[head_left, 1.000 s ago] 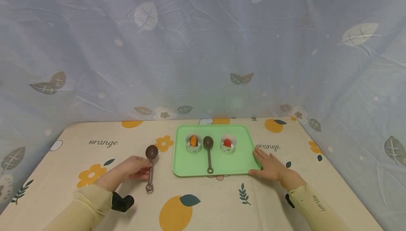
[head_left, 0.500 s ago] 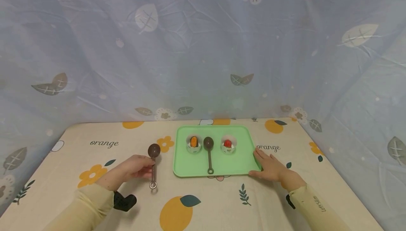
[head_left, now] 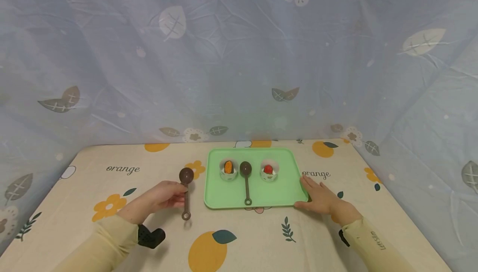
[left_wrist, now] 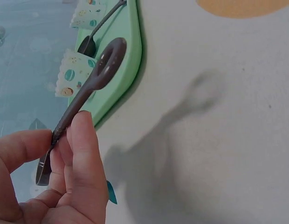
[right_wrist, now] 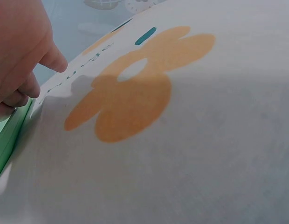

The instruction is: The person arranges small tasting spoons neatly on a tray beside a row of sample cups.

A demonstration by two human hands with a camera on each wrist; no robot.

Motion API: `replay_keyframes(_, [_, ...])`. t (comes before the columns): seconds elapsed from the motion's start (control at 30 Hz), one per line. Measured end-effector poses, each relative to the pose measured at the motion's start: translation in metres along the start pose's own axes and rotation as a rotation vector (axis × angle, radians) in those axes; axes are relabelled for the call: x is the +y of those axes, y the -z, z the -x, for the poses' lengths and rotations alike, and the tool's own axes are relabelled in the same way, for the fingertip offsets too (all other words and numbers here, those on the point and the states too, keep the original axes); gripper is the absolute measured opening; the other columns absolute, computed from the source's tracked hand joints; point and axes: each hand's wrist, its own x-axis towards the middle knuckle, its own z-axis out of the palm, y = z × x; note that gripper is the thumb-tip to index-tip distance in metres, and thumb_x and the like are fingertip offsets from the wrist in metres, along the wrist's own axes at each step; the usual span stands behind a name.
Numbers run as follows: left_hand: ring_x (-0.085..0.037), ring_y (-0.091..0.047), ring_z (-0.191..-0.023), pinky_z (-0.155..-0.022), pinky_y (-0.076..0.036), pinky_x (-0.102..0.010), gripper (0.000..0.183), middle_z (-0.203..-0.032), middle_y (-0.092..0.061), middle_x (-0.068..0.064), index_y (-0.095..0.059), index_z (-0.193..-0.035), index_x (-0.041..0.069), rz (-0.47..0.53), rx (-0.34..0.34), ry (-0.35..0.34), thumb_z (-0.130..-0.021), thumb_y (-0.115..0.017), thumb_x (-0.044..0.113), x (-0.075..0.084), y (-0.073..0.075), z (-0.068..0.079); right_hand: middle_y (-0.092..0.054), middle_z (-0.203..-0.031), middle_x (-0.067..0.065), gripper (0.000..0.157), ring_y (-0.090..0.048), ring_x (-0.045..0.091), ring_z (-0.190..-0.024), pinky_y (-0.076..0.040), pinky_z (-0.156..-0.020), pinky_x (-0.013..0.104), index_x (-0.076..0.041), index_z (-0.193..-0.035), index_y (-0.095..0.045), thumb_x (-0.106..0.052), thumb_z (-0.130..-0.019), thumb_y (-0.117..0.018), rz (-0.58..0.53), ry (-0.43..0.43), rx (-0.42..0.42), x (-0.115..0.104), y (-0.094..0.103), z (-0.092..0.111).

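My left hand [head_left: 168, 195] pinches a dark brown round-bowled spoon [head_left: 186, 175] by its handle, just left of the tray. In the left wrist view, thumb and fingers grip the spoon [left_wrist: 79, 99] near its bowl, and its shadow falls apart from it on the cloth. A light green tray [head_left: 224, 199] holds two small patterned paper cups, the left cup [head_left: 228, 177] and the right cup [head_left: 269, 177]. Inside them sit an orange-topped piece [head_left: 228, 166] and a red-topped piece [head_left: 268, 169]. Between the cups lies another brown spoon [head_left: 246, 180]. My right hand [head_left: 319, 197] touches the tray's right edge with extended fingers.
A cream cloth [head_left: 261, 247] printed with oranges, flowers and leaves covers the table. Pale blue leaf-printed curtains [head_left: 239, 56] hang behind it and at both sides. Black wrist mounts [head_left: 151, 237] sit beneath the sleeves.
My left hand has carried the spoon a little to the right, towards the tray, and the spoon has risen slightly. My right hand stays nearly still at the tray's edge.
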Motion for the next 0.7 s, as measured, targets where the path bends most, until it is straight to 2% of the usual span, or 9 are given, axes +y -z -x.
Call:
replay_keyframes(0.23, [-0.009, -0.056, -0.071, -0.070, -0.057, -0.022, 0.038, -0.084, -0.054, -0.006, -0.042, -0.123, -0.013, 0.005, 0.004, 0.016, -0.095, -0.046, 0.012, 0.006, -0.004, -0.001, -0.020, -0.152, 0.023, 0.094, -0.021, 0.039, -0.140, -0.016, -0.113, 0.060, 0.005, -0.145, -0.022, -0.058, -0.084, -0.056, 0.001, 0.007, 0.000, 0.001, 0.001, 0.001])
replay_keyframes(0.7, [-0.008, -0.057, -0.073, -0.070, -0.057, -0.020, 0.037, -0.085, -0.055, -0.003, -0.042, -0.122, -0.011, 0.050, -0.017, -0.029, -0.094, -0.046, 0.012, 0.015, -0.015, -0.001, -0.021, -0.152, 0.023, 0.094, -0.020, 0.038, -0.141, -0.016, -0.114, 0.059, 0.005, -0.145, -0.022, -0.058, -0.084, -0.056, 0.010, 0.001, -0.008, 0.001, 0.000, 0.000])
